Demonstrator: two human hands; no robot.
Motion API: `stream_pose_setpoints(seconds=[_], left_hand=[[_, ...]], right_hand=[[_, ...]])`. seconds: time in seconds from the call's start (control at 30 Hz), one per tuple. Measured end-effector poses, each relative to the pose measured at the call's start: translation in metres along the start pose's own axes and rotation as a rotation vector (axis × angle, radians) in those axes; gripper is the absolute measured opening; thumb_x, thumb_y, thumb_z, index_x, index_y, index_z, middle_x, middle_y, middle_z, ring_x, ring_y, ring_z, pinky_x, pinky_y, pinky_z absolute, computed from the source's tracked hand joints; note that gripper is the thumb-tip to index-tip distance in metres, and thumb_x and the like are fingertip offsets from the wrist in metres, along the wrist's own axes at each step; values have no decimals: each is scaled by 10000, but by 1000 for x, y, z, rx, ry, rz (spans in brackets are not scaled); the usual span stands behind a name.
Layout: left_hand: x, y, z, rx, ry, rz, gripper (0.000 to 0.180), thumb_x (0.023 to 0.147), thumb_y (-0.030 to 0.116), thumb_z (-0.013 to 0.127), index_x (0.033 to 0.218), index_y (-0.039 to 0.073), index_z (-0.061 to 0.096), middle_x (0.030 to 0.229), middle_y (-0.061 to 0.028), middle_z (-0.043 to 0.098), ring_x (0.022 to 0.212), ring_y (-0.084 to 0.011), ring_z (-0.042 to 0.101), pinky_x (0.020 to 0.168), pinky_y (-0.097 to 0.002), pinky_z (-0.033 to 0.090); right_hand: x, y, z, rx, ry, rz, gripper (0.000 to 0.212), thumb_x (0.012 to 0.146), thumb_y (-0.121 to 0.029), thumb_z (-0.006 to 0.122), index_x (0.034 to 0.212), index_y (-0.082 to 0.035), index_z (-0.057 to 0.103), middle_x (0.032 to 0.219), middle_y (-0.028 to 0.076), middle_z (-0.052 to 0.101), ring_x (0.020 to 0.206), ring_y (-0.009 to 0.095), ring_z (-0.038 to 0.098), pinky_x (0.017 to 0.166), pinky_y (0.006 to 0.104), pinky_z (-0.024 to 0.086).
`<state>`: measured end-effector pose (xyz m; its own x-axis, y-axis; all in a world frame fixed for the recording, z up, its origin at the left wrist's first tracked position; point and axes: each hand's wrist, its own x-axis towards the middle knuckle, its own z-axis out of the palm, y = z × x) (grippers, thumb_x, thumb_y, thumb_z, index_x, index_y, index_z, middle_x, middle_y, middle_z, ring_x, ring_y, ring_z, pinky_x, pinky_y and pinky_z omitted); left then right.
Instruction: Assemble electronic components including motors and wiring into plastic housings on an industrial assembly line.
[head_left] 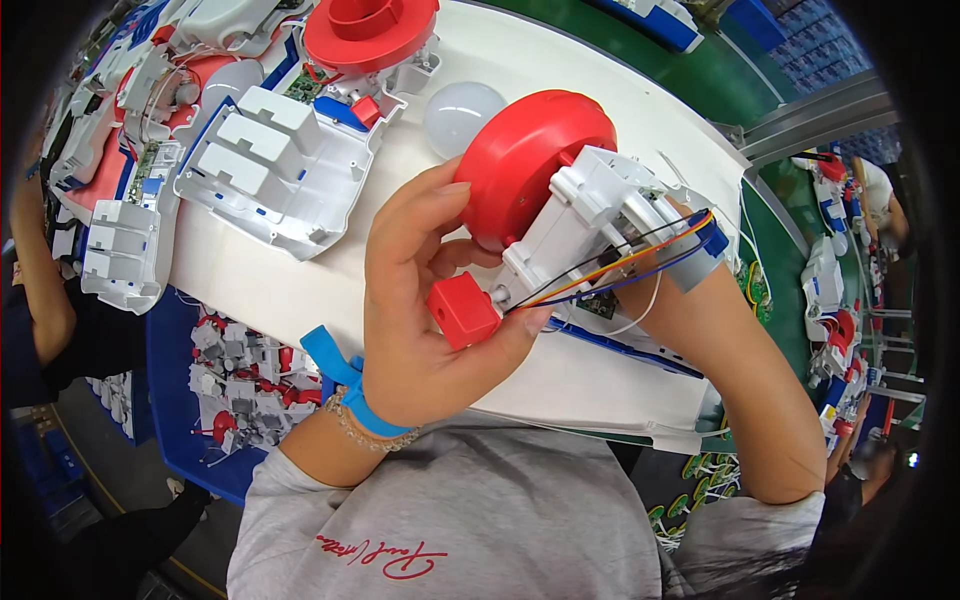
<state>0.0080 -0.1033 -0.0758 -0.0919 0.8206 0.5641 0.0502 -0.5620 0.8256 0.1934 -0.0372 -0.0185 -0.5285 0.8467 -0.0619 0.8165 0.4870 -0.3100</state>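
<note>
- Here's your white table [570,60], curving off to its right edge by your right forearm; bare surface lies past the red ring, out to the far edge.
- On your left, the big white casing [330,185] limits sideways room, and the blue bin [165,400] sits beyond the near-left edge.
- Now the key piece: the white-bodied assembly [560,215], held up over the table, its long axis slanting from your left thumb to upper right.
- Your left hand [410,340] has the lower-left end, thumb below, fingers curled round; your right hand [645,298] is behind the upper-right end, mostly hidden, so I can't call its grip.
- Red ring [535,160] faces upper left, a left fingertip on its rim, the white dome [462,115] just beyond: tight there.
- Red block [463,310] sits between left thumb and fingers, nearest that palm.
- Smallest, the thin wires [610,260], looping along the right flank: mind those.
</note>
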Motion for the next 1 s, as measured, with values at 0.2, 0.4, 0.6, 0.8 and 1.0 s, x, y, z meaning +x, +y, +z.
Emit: stream_pose_setpoints(seconds=[0.2,0.4,0.6,0.8,1.0], left_hand=[[2,0,1,-7,-5,8,772,650,14,691,1269,90,236,1336,-152,285,1162,-272,427,929,-377,402],[5,-4,6,-21,24,81,748,628,-32,692,1250,59,287,1308,-195,299,1074,-238,486,804,-293,462],[4,2,7,-15,38,27,725,645,-30,684,1245,53,287,1313,-190,301,1106,-248,467,794,-284,456],[0,2,14,-32,56,-36,711,683,20,691,1259,52,277,1305,-164,313,1130,-237,441,856,-326,438],[0,7,10,16,122,-160,710,712,93,674,1280,54,252,1303,-132,334,1098,-212,449,827,-293,429]], right_hand=[[3,6,8,-18,2,-32,239,690,-83,643,927,-106,623,956,109,552,904,301,503,780,346,454],[8,1,-4,-16,-68,-98,171,682,-67,605,853,-73,621,891,100,586,901,282,501,750,363,443],[-23,17,-37,70,270,-161,204,709,-80,622,901,-24,585,908,101,559,849,251,522,731,317,422],[-107,61,-72,128,310,162,130,731,-54,600,846,4,584,769,115,554,703,232,536,621,291,417],[-187,70,-35,262,151,-50,227,601,-176,741,782,-88,637,805,46,598,775,230,550,701,323,423]])
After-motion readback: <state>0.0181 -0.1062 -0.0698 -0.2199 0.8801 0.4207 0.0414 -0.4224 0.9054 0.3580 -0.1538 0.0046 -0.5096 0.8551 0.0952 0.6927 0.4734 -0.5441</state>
